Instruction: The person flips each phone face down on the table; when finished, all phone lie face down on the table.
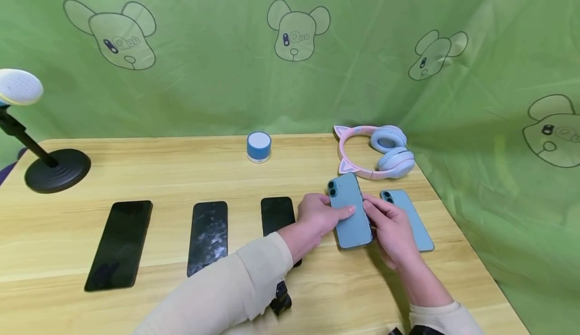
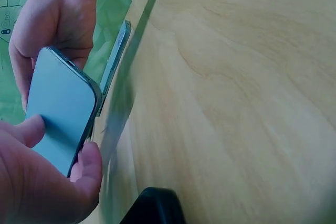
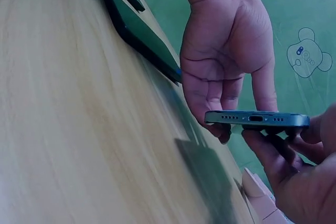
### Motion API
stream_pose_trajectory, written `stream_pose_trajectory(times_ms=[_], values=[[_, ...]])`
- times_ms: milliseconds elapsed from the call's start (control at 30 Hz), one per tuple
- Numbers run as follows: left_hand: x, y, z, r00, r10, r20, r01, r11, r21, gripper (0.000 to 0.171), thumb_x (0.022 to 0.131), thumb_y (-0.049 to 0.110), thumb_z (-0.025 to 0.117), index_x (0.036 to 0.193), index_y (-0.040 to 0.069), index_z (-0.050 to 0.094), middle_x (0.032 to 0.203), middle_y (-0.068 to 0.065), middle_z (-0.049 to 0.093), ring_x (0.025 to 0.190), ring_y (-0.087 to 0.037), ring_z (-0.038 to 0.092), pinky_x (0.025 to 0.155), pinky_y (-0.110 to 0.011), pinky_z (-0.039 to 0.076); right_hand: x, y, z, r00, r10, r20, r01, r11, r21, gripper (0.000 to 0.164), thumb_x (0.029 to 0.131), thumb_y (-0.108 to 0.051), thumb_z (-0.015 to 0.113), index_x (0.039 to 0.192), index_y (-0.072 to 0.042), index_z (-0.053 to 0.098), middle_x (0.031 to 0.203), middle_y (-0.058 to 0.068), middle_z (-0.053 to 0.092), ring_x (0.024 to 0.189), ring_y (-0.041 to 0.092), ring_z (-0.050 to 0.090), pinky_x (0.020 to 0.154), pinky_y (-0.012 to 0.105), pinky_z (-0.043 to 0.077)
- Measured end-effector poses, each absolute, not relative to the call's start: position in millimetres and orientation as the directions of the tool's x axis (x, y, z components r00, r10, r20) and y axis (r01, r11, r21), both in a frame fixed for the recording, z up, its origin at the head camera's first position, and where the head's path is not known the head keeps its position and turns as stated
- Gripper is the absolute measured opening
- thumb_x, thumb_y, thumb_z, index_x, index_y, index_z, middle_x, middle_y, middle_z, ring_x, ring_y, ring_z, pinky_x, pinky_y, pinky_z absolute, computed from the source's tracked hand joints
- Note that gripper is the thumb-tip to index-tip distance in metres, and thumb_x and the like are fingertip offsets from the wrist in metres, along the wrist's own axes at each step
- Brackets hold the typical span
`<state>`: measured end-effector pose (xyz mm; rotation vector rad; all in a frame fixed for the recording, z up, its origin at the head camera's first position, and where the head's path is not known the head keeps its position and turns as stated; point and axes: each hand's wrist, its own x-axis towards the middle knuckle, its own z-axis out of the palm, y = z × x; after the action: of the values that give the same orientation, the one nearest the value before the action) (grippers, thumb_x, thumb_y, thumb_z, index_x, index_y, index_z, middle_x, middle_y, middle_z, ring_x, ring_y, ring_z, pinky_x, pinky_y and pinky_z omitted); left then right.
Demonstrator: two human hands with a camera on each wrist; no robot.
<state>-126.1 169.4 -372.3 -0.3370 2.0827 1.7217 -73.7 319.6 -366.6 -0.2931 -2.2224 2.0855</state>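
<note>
A blue smartphone [image 1: 351, 229], its back with the camera lenses facing up, is held above the table between both hands. My left hand [image 1: 319, 216] grips its left side, thumb lying across the back and fingers beneath. On the opposite edge, my right hand [image 1: 391, 229] pinches the phone with thumb and fingers. The right wrist view shows the bottom edge of the held phone [image 3: 257, 119] with its charging port. Beside the right hand, a second blue smartphone [image 1: 414, 221] lies back up on the table. A dark-screened phone [image 1: 276, 214] is partly hidden by the left forearm.
Two more dark-screened phones, one at far left [image 1: 120, 244] and one nearer the middle [image 1: 208, 237], lie on the wooden table [image 1: 158, 174]. Behind are a blue speaker [image 1: 259, 147], pink cat-ear headphones [image 1: 394, 166] and a microphone stand [image 1: 57, 170]. A green curtain [image 1: 217, 73] surrounds the back.
</note>
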Motion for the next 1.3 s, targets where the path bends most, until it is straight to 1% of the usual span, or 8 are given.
stream_pose_trajectory(times_ms=[167, 333, 533, 700, 933, 1033, 1167, 1300], values=[[-129, 171, -377, -0.892, 0.026, -0.451, -0.44, 0.169, 0.882, 0.033, 0.076, 0.018, 0.09, 0.103, 0.012, 0.072, 0.084, 0.002, 0.064, 0.079, -0.014, 0.061, 0.071, -0.031, 0.053, -77, 322, -368, -0.945, 0.326, -0.015, 0.096, 0.234, -0.967, 0.033, 0.099, -0.011, 0.065, 0.129, 0.002, 0.065, 0.106, 0.0, 0.07, 0.09, 0.008, 0.063, 0.071, 0.023, 0.056], [-129, 172, -378, -0.9, 0.031, -0.436, -0.428, 0.134, 0.894, 0.031, 0.076, 0.002, 0.086, 0.102, 0.011, 0.073, 0.078, 0.002, 0.064, 0.073, -0.013, 0.062, 0.066, -0.029, 0.054, -79, 328, -370, -0.937, 0.35, -0.016, 0.156, 0.377, -0.913, 0.033, 0.097, -0.011, 0.067, 0.129, -0.001, 0.066, 0.118, 0.009, 0.068, 0.099, 0.007, 0.06, 0.078, 0.018, 0.052], [-125, 173, -377, -0.913, 0.019, -0.407, -0.393, 0.221, 0.892, 0.03, 0.076, 0.0, 0.083, 0.103, 0.012, 0.075, 0.077, 0.005, 0.064, 0.073, -0.011, 0.061, 0.066, -0.027, 0.053, -79, 337, -370, -0.949, 0.31, -0.062, 0.212, 0.478, -0.852, 0.041, 0.091, -0.012, 0.075, 0.131, -0.004, 0.066, 0.114, 0.017, 0.067, 0.098, 0.011, 0.06, 0.075, 0.017, 0.052], [-121, 178, -380, -0.924, 0.008, -0.382, -0.365, 0.277, 0.889, 0.032, 0.076, -0.003, 0.081, 0.104, 0.011, 0.077, 0.076, 0.007, 0.064, 0.076, -0.008, 0.06, 0.069, -0.025, 0.053, -78, 340, -370, -0.951, 0.299, -0.08, 0.235, 0.528, -0.816, 0.041, 0.091, -0.009, 0.074, 0.131, -0.004, 0.066, 0.108, 0.017, 0.065, 0.098, 0.019, 0.057, 0.072, 0.017, 0.051], [-119, 188, -384, -0.935, 0.001, -0.354, -0.336, 0.31, 0.889, 0.036, 0.073, -0.008, 0.077, 0.105, 0.009, 0.078, 0.073, 0.007, 0.062, 0.074, -0.008, 0.057, 0.068, -0.024, 0.051, -77, 346, -374, -0.953, 0.295, -0.07, 0.243, 0.607, -0.757, 0.043, 0.091, -0.008, 0.075, 0.131, -0.001, 0.064, 0.107, 0.017, 0.067, 0.093, 0.016, 0.06, 0.069, 0.017, 0.051], [-119, 192, -384, -0.938, 0.015, -0.346, -0.324, 0.315, 0.892, 0.036, 0.074, -0.01, 0.074, 0.106, 0.007, 0.078, 0.072, 0.007, 0.062, 0.073, -0.008, 0.057, 0.069, -0.024, 0.052, -76, 350, -376, -0.953, 0.294, -0.067, 0.247, 0.632, -0.734, 0.042, 0.091, -0.008, 0.074, 0.131, 0.0, 0.064, 0.105, 0.016, 0.068, 0.093, 0.019, 0.061, 0.068, 0.017, 0.051], [-120, 196, -385, -0.942, 0.03, -0.334, -0.303, 0.35, 0.886, 0.035, 0.076, -0.01, 0.073, 0.107, 0.007, 0.078, 0.077, 0.006, 0.066, 0.075, -0.008, 0.058, 0.069, -0.024, 0.052, -77, 354, -377, -0.961, 0.269, -0.062, 0.238, 0.693, -0.681, 0.041, 0.091, -0.009, 0.074, 0.13, 0.002, 0.064, 0.102, 0.015, 0.069, 0.094, 0.025, 0.062, 0.067, 0.02, 0.05], [-119, 196, -385, -0.948, 0.043, -0.315, -0.272, 0.404, 0.873, 0.034, 0.076, -0.008, 0.073, 0.104, 0.009, 0.08, 0.087, 0.005, 0.071, 0.079, -0.008, 0.059, 0.065, -0.023, 0.052, -78, 358, -378, -0.97, 0.235, -0.064, 0.222, 0.744, -0.631, 0.04, 0.092, -0.01, 0.073, 0.128, 0.004, 0.065, 0.101, 0.015, 0.07, 0.095, 0.028, 0.062, 0.068, 0.027, 0.05]])
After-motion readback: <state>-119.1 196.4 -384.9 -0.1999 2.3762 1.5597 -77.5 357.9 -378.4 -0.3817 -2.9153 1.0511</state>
